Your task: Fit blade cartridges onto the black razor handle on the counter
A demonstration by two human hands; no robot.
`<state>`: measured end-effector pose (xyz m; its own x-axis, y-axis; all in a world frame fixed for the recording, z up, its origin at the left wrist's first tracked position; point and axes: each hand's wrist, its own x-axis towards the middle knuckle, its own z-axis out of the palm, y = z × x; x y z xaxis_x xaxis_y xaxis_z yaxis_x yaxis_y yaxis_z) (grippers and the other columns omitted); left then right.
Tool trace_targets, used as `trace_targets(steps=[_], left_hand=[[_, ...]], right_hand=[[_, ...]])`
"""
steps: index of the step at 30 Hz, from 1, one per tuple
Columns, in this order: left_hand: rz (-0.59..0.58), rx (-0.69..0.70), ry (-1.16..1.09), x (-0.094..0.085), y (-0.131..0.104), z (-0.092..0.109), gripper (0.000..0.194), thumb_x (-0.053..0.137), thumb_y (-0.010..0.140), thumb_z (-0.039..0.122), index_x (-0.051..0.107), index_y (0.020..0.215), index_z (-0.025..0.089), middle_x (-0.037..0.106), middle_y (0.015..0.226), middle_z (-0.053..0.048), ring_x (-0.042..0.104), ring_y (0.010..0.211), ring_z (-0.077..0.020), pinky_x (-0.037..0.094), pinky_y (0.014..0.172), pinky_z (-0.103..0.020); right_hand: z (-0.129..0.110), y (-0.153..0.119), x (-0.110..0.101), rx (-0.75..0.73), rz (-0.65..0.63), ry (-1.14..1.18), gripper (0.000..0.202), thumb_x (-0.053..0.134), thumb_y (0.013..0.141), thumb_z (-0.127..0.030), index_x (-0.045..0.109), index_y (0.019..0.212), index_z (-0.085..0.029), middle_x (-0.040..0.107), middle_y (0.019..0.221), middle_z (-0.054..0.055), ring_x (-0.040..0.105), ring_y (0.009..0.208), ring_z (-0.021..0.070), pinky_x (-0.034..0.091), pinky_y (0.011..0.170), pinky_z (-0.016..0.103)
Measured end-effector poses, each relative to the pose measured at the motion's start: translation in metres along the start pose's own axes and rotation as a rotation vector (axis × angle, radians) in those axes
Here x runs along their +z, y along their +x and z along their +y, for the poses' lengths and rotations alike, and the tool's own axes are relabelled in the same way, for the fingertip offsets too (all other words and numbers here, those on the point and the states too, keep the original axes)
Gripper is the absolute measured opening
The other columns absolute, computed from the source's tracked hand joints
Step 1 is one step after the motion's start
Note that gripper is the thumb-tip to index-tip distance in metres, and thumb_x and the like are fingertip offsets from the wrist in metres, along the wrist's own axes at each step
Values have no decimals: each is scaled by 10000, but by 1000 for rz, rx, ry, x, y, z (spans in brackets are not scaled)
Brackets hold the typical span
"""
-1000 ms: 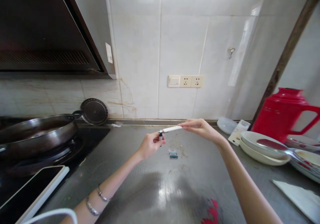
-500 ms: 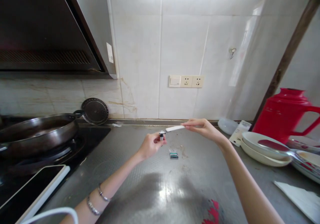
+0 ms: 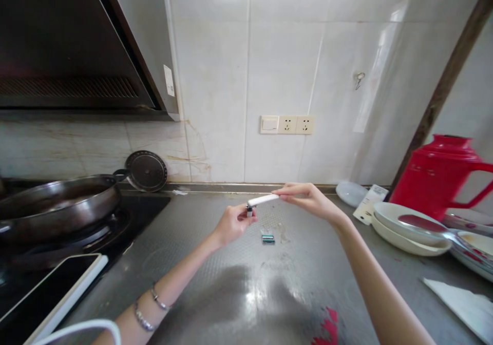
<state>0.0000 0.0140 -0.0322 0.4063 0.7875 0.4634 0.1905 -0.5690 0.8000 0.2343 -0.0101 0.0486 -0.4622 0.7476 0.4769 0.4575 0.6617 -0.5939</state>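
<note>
a white handle (image 3: 263,199) is pinched by the right hand (image 3: 304,199) above the surface (image 3: 246,293), its tip met by a small head (image 3: 249,210) clamped in the left hand (image 3: 231,224), with cartridges (image 3: 267,238) just below and bare room toward the near edge.

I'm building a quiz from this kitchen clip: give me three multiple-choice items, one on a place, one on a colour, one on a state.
1. Where does the small green cartridge lie?
A. in the pan
B. on the steel counter below the hands
C. on the plates

2. What colour is the jug?
A. red
B. blue
C. white

3. How is the white handle held?
A. lying loose
B. pinched by the right hand
C. stuck in a socket

Answers: 1 B, it rests on the counter; 2 A, its body is red; 3 B, the right hand grips one end while the left hand pinches its small head.
</note>
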Motion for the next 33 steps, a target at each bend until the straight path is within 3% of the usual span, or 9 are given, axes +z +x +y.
trace_targets(steps=[7, 14, 22, 27, 29, 33], left_hand=[[-4, 17, 18, 1, 0, 1, 121, 611, 721, 241, 613, 756, 125, 628, 687, -10, 578, 635, -113, 498, 653, -228], [-8, 26, 44, 0, 0, 3, 115, 596, 726, 227, 614, 761, 119, 622, 678, -15, 575, 624, -115, 487, 647, -229], [-72, -58, 88, -3, 0, 6, 65, 562, 730, 197, 571, 733, 133, 610, 633, -9, 562, 585, -116, 440, 579, -214], [-135, -118, 19, -3, 0, 8, 70, 551, 733, 211, 536, 718, 144, 595, 612, -8, 561, 563, -118, 433, 552, -216], [-107, -100, -14, -3, 2, 10, 98, 549, 745, 238, 520, 717, 149, 582, 604, -4, 556, 554, -116, 437, 553, -219], [-17, -99, -74, -4, 6, 9, 150, 554, 749, 281, 482, 708, 156, 552, 581, 9, 546, 516, -115, 447, 531, -227]], right_hand=[[0, 1, 0, 11, 26, -37, 382, 524, 804, -474, 692, 1022, -210, 682, 983, 79, 587, 920, 238, 433, 821, 338], [2, 2, 4, -16, -4, -73, 371, 511, 820, -454, 684, 1038, -209, 685, 916, 64, 601, 835, 202, 442, 766, 303], [34, 4, 2, 29, 204, -132, 373, 494, 828, -421, 666, 1070, -195, 678, 1003, 75, 593, 912, 227, 428, 823, 322], [49, 16, 27, 99, 389, 2, 511, 497, 816, -390, 503, 1262, -140, 628, 719, 21, 564, 654, 152, 444, 646, 271], [51, 22, 43, 106, 423, 106, 497, 503, 802, -397, 534, 1209, -115, 568, 643, 1, 535, 585, 134, 434, 596, 259], [45, 31, 69, 106, 355, 319, 370, 535, 766, -409, 598, 1005, -133, 502, 612, -29, 523, 543, 109, 430, 559, 240]])
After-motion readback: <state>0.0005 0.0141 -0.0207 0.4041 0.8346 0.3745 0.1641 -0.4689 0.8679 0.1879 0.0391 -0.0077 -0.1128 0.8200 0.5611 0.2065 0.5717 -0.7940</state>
